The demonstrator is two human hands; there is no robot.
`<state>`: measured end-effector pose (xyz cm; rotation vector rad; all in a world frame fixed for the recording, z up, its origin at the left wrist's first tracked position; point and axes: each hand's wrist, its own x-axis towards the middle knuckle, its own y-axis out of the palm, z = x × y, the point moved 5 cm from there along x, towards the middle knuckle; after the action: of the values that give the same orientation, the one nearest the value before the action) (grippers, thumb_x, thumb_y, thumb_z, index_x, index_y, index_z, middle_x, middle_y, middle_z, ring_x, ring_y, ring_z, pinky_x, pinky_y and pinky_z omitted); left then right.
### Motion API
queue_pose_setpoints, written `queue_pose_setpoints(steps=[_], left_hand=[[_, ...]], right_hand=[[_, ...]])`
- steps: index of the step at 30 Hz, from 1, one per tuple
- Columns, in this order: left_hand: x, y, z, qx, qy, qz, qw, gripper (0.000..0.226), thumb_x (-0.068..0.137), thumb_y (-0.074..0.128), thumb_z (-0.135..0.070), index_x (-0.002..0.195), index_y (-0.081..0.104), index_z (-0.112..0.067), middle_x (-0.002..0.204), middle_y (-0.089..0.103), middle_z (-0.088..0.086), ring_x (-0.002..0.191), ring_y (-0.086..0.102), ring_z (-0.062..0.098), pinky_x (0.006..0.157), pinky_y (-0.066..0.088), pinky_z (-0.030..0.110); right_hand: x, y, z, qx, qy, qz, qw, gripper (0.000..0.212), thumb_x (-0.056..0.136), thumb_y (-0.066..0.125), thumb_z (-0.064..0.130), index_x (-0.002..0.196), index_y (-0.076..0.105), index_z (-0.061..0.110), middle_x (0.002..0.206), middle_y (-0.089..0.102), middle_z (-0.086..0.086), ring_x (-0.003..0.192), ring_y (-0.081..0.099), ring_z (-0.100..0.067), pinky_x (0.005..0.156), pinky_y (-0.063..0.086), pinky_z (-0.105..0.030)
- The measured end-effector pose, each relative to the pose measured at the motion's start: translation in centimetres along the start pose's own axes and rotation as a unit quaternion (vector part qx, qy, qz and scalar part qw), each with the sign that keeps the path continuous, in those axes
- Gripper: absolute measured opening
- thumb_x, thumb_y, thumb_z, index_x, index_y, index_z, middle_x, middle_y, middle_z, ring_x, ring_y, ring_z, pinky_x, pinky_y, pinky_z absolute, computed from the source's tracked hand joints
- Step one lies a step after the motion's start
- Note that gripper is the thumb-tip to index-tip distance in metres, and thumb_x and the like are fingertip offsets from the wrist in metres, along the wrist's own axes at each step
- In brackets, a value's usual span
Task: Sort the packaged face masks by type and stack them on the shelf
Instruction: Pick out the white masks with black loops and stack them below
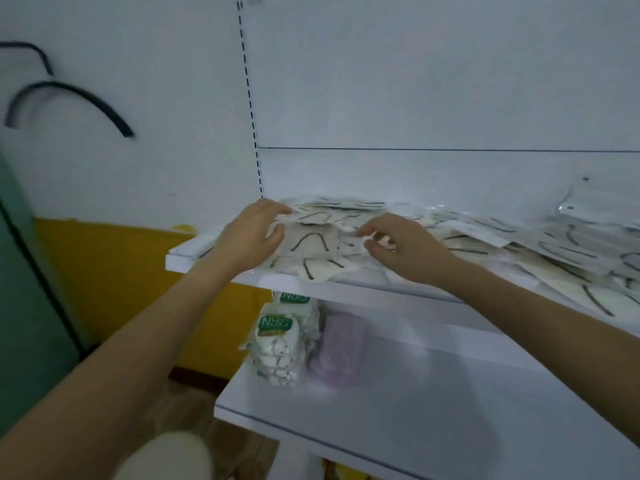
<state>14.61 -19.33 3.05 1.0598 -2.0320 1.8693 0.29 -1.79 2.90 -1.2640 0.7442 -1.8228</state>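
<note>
Packaged face masks (313, 240) in clear sleeves, white with dark ear loops, lie heaped along the upper shelf (214, 263), and both hands work at the heap's left end. The left hand (251, 233) rests flat on the pile with its fingers (277, 233) spread, steadying the edge of the topmost packet. Just right of it, the right hand (398, 251) has its fingers (369, 233) curled and pinched together on that same packet's far edge.

By my reading, the step in hand is squaring this type into a neat stack. The next move calls for lifting or sliding the pinched packet free without dragging the slippery sleeves beneath, then aligning its edges with the pile.

Right of the hands, the loose spread of masks (561, 247) runs to the frame edge; they overlap too much to count, though well over a dozen seems likely. Below the upper shelf, the lower shelf (450, 410) holds two sorted stacks: one of N95 packets (277, 344), and beside it one of pale pink packets (341, 351).
</note>
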Motion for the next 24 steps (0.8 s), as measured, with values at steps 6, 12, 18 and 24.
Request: queue_pose_setpoints(steps=[6, 12, 18, 24], left_hand=[[0.2, -0.2, 11.6, 0.033, -0.181, 0.124, 0.975, 0.046, 0.095, 0.050, -0.029, 0.136, 0.042, -0.010, 0.136, 0.046, 0.016, 0.124, 0.044, 0.030, 0.100, 0.034, 0.036], [2.8, 1.2, 15.2, -0.081, -0.197, 0.221, 0.952, 0.063, 0.079, 0.072, -0.036, 0.132, 0.045, -0.014, 0.114, 0.062, 0.009, 0.091, 0.058, 0.020, 0.080, 0.046, 0.030], [3.6, 2.8, 15.9, -0.103, -0.170, 0.246, 0.949, 0.075, 0.079, 0.067, -0.047, 0.138, 0.037, -0.012, 0.134, 0.049, 0.009, 0.116, 0.051, 0.024, 0.092, 0.041, 0.033], [3.6, 2.8, 14.9, -0.324, -0.190, 0.219, 0.901, 0.052, 0.078, 0.074, -0.007, 0.123, 0.051, -0.018, 0.088, 0.054, 0.002, 0.071, 0.053, 0.013, 0.057, 0.044, 0.018]], right_hand=[[9.6, 5.8, 3.1, -0.010, 0.033, 0.030, 0.999, 0.026, 0.093, 0.051, 0.017, 0.117, 0.060, 0.012, 0.116, 0.058, -0.007, 0.103, 0.055, -0.019, 0.083, 0.037, -0.022], [14.3, 8.3, 2.1, -0.046, 0.112, 0.037, 0.992, 0.030, 0.092, 0.052, 0.018, 0.120, 0.056, 0.012, 0.117, 0.058, -0.006, 0.100, 0.052, -0.017, 0.081, 0.035, -0.022], [13.9, 9.9, 2.1, -0.080, 0.186, 0.144, 0.969, 0.050, 0.085, 0.059, 0.046, 0.127, 0.049, 0.021, 0.117, 0.055, 0.002, 0.099, 0.050, -0.013, 0.084, 0.038, -0.024], [12.7, 12.1, 3.6, -0.080, 0.162, 0.196, 0.964, 0.057, 0.084, 0.059, 0.049, 0.134, 0.045, 0.026, 0.113, 0.049, 0.009, 0.108, 0.051, -0.013, 0.098, 0.042, -0.033]])
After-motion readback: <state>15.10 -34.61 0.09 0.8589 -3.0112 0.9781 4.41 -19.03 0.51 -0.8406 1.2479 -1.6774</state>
